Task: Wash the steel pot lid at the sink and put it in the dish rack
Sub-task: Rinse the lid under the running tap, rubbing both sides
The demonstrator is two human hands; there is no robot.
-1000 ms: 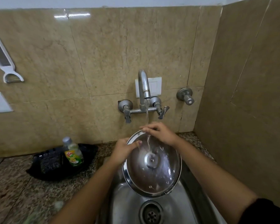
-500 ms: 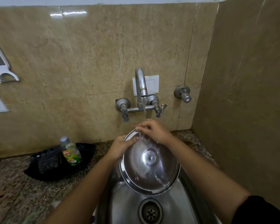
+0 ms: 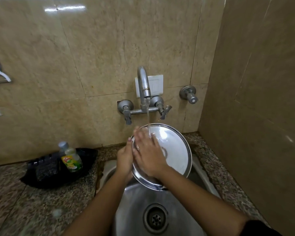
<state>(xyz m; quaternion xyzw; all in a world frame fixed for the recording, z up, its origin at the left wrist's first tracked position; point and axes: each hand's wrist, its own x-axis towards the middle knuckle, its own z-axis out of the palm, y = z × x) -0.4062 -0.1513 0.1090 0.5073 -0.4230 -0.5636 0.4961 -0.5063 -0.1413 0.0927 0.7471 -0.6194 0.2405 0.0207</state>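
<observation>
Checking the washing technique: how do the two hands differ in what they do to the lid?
The left hand grips the steel pot lid at its left rim; the right hand lies flat, fingers spread, across its face. Both touch the lid over the sink under running water.

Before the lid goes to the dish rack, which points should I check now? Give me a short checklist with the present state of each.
1. Hold on the steel pot lid: ok, the left hand grips its left edge.
2. Rinsing: ok, the water stream from the tap lands on the lid's upper part, where the right hand lies flat on its face.
3. Lid over the sink: ok, drips fall into the basin.
4. Soap fully rinsed off: cannot tell.
5. Tap closed: not ok, water is running.
6. Dish rack ready: cannot tell, no rack is in view.
</observation>
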